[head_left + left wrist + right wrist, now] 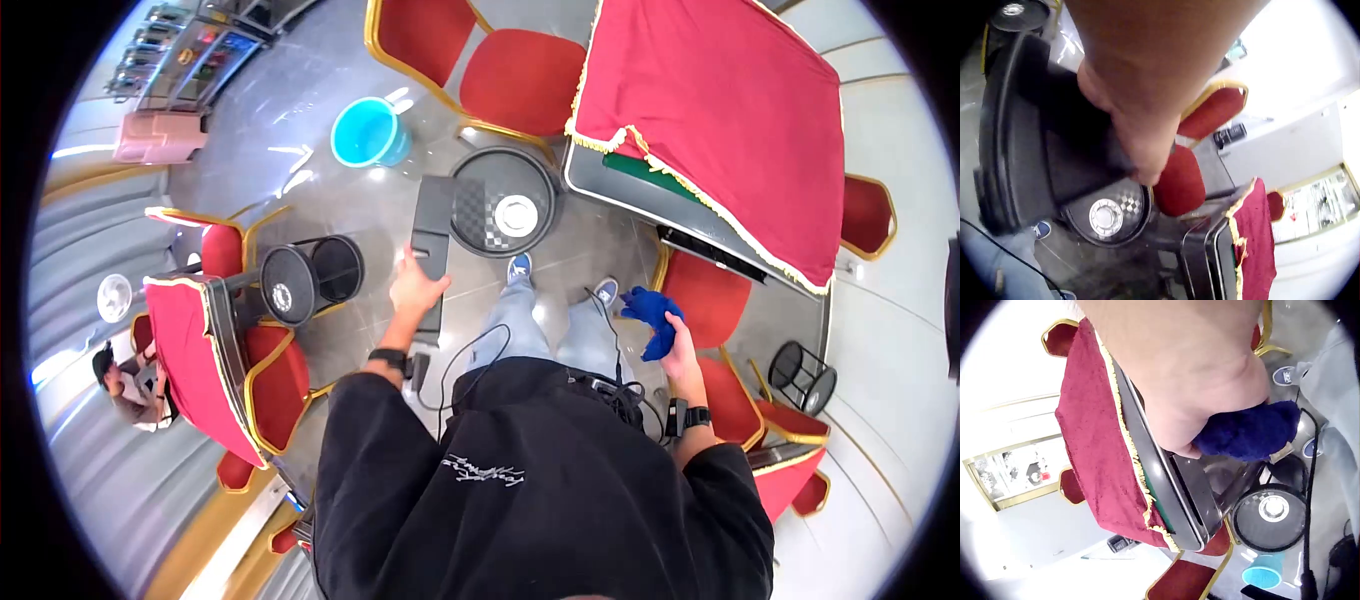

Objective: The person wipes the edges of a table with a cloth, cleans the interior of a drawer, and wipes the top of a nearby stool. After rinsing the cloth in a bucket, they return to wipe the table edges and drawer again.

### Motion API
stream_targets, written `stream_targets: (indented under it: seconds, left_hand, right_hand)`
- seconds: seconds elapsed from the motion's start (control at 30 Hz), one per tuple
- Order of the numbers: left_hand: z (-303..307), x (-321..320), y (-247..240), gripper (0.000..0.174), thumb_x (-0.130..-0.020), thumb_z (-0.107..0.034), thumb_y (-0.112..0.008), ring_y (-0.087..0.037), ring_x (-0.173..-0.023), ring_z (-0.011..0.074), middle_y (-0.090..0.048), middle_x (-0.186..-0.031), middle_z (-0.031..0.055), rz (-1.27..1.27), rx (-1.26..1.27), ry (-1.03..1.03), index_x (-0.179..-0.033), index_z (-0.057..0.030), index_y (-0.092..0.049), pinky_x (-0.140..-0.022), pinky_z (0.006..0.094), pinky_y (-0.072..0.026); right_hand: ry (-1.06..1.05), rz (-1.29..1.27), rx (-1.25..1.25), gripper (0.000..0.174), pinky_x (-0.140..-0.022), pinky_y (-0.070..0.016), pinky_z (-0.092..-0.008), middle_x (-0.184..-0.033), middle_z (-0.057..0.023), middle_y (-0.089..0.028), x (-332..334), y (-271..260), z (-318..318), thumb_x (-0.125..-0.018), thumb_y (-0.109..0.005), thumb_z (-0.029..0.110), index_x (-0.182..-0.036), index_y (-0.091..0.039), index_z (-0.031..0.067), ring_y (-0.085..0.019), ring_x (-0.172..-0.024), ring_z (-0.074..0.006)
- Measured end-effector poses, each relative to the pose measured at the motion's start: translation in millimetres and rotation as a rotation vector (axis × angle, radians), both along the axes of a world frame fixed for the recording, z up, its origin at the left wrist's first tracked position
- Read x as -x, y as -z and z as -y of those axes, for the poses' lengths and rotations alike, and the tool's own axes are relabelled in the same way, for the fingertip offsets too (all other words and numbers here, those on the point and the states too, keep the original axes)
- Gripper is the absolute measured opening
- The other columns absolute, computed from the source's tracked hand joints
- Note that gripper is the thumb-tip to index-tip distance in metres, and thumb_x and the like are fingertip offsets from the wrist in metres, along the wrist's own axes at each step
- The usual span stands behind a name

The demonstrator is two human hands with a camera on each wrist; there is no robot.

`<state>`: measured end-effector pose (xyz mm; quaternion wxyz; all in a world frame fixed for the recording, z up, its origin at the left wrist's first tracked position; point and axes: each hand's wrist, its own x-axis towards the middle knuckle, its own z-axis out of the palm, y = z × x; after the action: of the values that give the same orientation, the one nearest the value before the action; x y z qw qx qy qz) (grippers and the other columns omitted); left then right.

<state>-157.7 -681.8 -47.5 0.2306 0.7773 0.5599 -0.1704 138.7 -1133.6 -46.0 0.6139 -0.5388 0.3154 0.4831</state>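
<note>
So the left hand is gripping the long black plastic piece near the centre of the head view, thumb sticking out to the side and the hand wrapping over its edge. Can't really tell how all its fingertips are sitting. The piece is hanging in front of the wearer, partly overlapping the round black stand with the checkered pattern and pale round emblem on top.

The right hand is holding a fuzzy blue cloth right of centre, fingers curling into it with the cloth bunching up and spilling out past them. Some of those fingers are hidden in the right wrist view too.

Around all that, a turquoise bucket is standing on the floor in the upper left part, near the stand. A red cover with yellow fringe is draping over a table at upper right, and a red chair with a gold frame is sitting at top centre. Somebody is sitting by another red-covered table at far left.
</note>
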Motion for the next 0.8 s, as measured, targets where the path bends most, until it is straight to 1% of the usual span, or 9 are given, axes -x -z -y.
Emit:
stream_targets:
  seconds: [0.07,0.17,0.27,0.37,0.47,0.5,0.7,0.73,0.8]
  left_hand:
    - [-6.8,-25.0,24.3,0.119,-0.071,-0.029,-0.088,-0.064,-0.116,0.0367,-0.054,-0.133,0.0165,-0.011,-0.148,0.138,-0.162,-0.0067,-0.016,-0.089,0.0491,-0.0584]
    - [-20.4,-54.4,39.3,0.116,-0.073,-0.022,-0.088,-0.064,-0.112,0.0351,-0.051,-0.132,0.0142,-0.112,-0.124,0.257,-0.162,-0.0087,-0.015,-0.087,0.0457,-0.0601]
    - [-28.4,-60.8,49.2,0.111,-0.075,-0.019,-0.085,-0.064,-0.111,0.0344,-0.051,-0.131,0.0132,-0.130,-0.127,0.317,-0.162,-0.0086,-0.016,-0.087,0.0444,-0.0607]
    - [-30.7,-49.5,61.8,0.111,-0.075,-0.018,-0.085,-0.063,-0.111,0.0342,-0.050,-0.131,0.0128,0.019,-0.224,0.267,-0.162,-0.0089,-0.016,-0.087,0.0441,-0.0608]
    - [-34.6,-39.3,65.9,0.112,-0.075,-0.019,-0.084,-0.063,-0.112,0.0341,-0.050,-0.130,0.0134,-0.002,-0.242,0.303,-0.162,-0.0095,-0.016,-0.085,0.0442,-0.0610]
    - [-36.9,-35.7,66.9,0.109,-0.077,-0.022,-0.082,-0.062,-0.113,0.0351,-0.050,-0.133,0.0135,0.020,-0.206,0.268,-0.163,-0.0126,-0.014,-0.087,0.0487,-0.0591]
    - [-58.7,-30.0,70.3,0.113,-0.073,-0.023,-0.085,-0.064,-0.110,0.0346,-0.050,-0.130,0.0128,-0.045,-0.210,0.368,-0.162,-0.0110,-0.017,-0.085,0.0479,-0.0595]
    - [-61.0,-26.8,71.4,0.115,-0.072,-0.023,-0.086,-0.064,-0.110,0.0341,-0.051,-0.129,0.0123,-0.070,-0.209,0.391,-0.162,-0.0106,-0.017,-0.085,0.0474,-0.0596]
    - [-65.8,-28.2,57.3,0.114,-0.071,-0.025,-0.087,-0.062,-0.115,0.0371,-0.052,-0.132,0.0140,-0.011,-0.148,0.249,-0.161,-0.0090,-0.019,-0.091,0.0487,-0.0574]
  right_hand:
    - [0.019,-0.028,0.032,0.034,-0.075,-0.0487,-0.0335,-0.109,0.0004,-0.069,8.4,4.8,5.5,-0.098,-0.062,0.031,-0.129,-0.061,0.0166,-0.060,-0.088,-0.0173]
    - [0.051,-0.015,0.129,0.033,-0.073,-0.0475,-0.0332,-0.106,-0.0005,-0.068,25.0,-3.6,11.1,-0.098,-0.062,0.034,-0.126,-0.062,0.0163,-0.057,-0.083,-0.0168]
    - [0.049,-0.023,0.163,0.034,-0.073,-0.0472,-0.0323,-0.106,-0.0004,-0.068,35.3,-5.1,13.6,-0.098,-0.062,0.034,-0.127,-0.062,0.0164,-0.057,-0.083,-0.0157]
    - [0.021,-0.009,0.159,0.037,-0.072,-0.0468,-0.0312,-0.107,-0.0001,-0.068,39.2,-7.3,6.4,-0.099,-0.061,0.034,-0.130,-0.061,0.0158,-0.057,-0.082,-0.0144]
    - [-0.035,0.013,0.174,0.041,-0.073,-0.0471,-0.0307,-0.110,-0.0003,-0.068,45.7,-11.8,-2.1,-0.098,-0.063,0.034,-0.133,-0.060,0.0139,-0.057,-0.084,-0.0130]
    - [-0.063,0.025,0.179,0.042,-0.074,-0.0473,-0.0306,-0.110,-0.0005,-0.068,45.3,-14.2,-6.2,-0.098,-0.063,0.034,-0.134,-0.060,0.0132,-0.058,-0.085,-0.0125]
    - [-0.322,0.289,0.382,0.046,-0.087,-0.0504,-0.0305,-0.115,-0.0069,-0.068,51.4,-2.6,-10.1,-0.090,-0.074,0.024,-0.129,-0.062,0.0030,-0.063,-0.095,-0.0154]
    - [-0.426,0.377,0.426,0.045,-0.085,-0.0512,-0.0301,-0.112,-0.0076,-0.069,53.6,7.9,-0.8,-0.089,-0.075,0.023,-0.127,-0.063,0.0016,-0.064,-0.094,-0.0161]
    - [-0.638,0.560,0.509,0.043,-0.083,-0.0527,-0.0294,-0.107,-0.0092,-0.072,49.8,34.0,15.8,-0.087,-0.076,0.020,-0.122,-0.065,-0.0012,-0.066,-0.091,-0.0175]
